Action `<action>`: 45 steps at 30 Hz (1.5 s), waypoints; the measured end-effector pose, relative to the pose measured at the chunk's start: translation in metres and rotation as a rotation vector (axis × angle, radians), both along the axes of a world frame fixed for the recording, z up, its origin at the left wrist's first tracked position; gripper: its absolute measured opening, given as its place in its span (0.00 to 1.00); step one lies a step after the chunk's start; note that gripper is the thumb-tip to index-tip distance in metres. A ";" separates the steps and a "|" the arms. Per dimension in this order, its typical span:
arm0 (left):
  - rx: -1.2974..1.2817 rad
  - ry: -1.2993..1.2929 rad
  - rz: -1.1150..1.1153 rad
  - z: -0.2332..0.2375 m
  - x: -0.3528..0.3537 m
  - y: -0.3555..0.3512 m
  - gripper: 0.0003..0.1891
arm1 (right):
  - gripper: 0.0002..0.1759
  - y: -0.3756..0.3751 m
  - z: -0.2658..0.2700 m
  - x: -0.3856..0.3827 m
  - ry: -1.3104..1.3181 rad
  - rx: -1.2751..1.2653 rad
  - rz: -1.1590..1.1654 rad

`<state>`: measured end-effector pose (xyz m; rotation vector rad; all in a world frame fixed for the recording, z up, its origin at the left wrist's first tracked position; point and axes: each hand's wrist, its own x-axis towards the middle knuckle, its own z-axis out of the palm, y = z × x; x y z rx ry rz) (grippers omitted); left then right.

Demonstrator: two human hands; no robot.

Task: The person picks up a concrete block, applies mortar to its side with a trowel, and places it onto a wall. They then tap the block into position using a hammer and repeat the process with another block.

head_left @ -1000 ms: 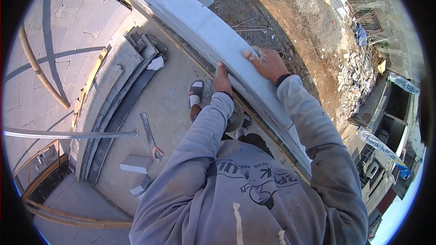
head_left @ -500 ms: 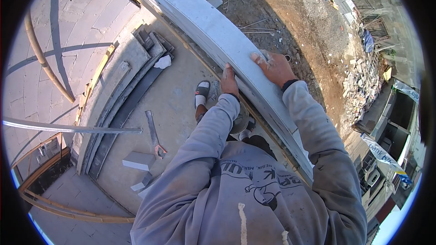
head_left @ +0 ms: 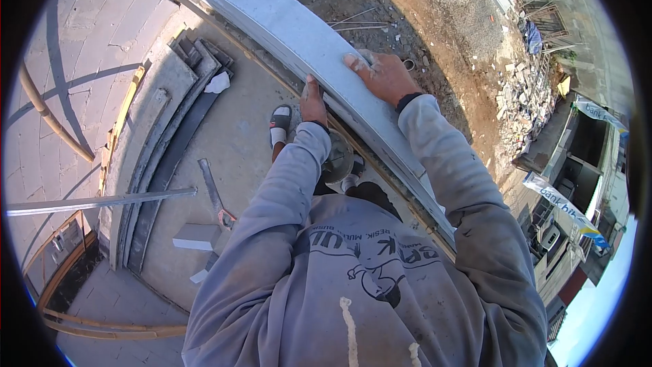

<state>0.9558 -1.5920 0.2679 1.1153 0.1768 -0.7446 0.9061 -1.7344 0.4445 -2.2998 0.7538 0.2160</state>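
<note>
White block wall [head_left: 275,17] curves along the edge of the floor [head_left: 251,126]. The left hand [head_left: 313,103] is at its inner face, thumb up; the right hand [head_left: 385,77] lies over its outer top edge, thumb on top. Hidden fingertips mean I cannot tell how tightly either grips. Even, opposed pressure should handle it best. Counted on the floor: one saw [head_left: 210,185], one white lump [head_left: 218,83], at least two cut blocks [head_left: 196,236].

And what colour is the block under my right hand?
The block is a pale, slightly bluish white; it shows best in the head view.
</note>
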 end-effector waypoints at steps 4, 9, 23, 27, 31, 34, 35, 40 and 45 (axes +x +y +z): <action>0.028 -0.013 -0.022 0.003 0.003 0.002 0.35 | 0.39 -0.003 -0.007 0.001 0.048 -0.005 0.011; 0.073 -0.007 -0.024 0.002 -0.007 0.000 0.36 | 0.40 -0.004 -0.016 -0.002 0.034 -0.074 0.033; -0.039 0.119 0.060 -0.001 0.000 0.002 0.30 | 0.41 -0.006 -0.010 -0.007 -0.047 0.016 0.014; -0.022 0.153 -0.036 0.006 -0.001 0.003 0.29 | 0.41 -0.006 -0.003 -0.010 -0.063 0.000 -0.013; -0.065 0.140 -0.127 0.026 -0.006 0.001 0.27 | 0.41 -0.006 0.001 -0.015 -0.082 0.005 -0.024; 0.053 0.047 -0.152 0.048 -0.010 -0.002 0.25 | 0.39 -0.004 -0.006 -0.017 -0.120 -0.008 -0.040; 0.085 0.093 -0.145 0.050 -0.009 0.001 0.25 | 0.37 -0.004 -0.005 -0.018 -0.116 0.008 -0.043; 0.105 0.121 -0.147 0.045 -0.007 0.002 0.25 | 0.34 -0.005 -0.001 -0.021 -0.113 0.055 -0.043; 0.088 0.258 -0.204 0.038 0.001 0.007 0.30 | 0.32 -0.005 -0.006 -0.023 -0.202 0.042 -0.057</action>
